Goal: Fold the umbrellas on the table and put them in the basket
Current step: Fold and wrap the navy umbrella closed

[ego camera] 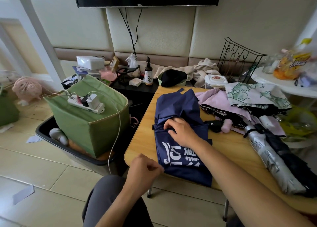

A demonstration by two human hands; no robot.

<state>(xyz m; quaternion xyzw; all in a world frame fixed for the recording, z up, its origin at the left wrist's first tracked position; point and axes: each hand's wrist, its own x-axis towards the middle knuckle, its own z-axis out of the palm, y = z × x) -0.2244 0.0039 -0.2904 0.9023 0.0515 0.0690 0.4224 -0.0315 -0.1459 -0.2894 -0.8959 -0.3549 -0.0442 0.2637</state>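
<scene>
Item: navy-blue fabric umbrella with white printed lettering (180,124), collapsed and lying flat on the light wooden folding table (142,137). Long axis runs from the table's near edge toward the far edge, tilted slightly; a small strap tab sits at the far end, the lettered panel at the near end.

Count, umbrellas on the table: four. One navy; one pale pink umbrella with black underside and pink handle (221,103), loosely spread, right of the navy one; one white umbrella with green floral print (253,94), lying over the pink one at the far right; one silver-and-black umbrella (274,160), bunched, long axis running from mid-table to the near right corner.

Count, baskets: one black plastic basket (44,132) on the floor left of the table, occupied by a green fabric storage box (82,124) carrying a white power strip (85,105).

Hands: two. Right hand (181,130) lies on the navy canopy's middle, fingers bent, tips pressing and gathering a fold of cloth. Left hand (145,168) is at the near left corner of the canopy, fingers curled, thumb and forefinger pinching the fabric edge.
</scene>
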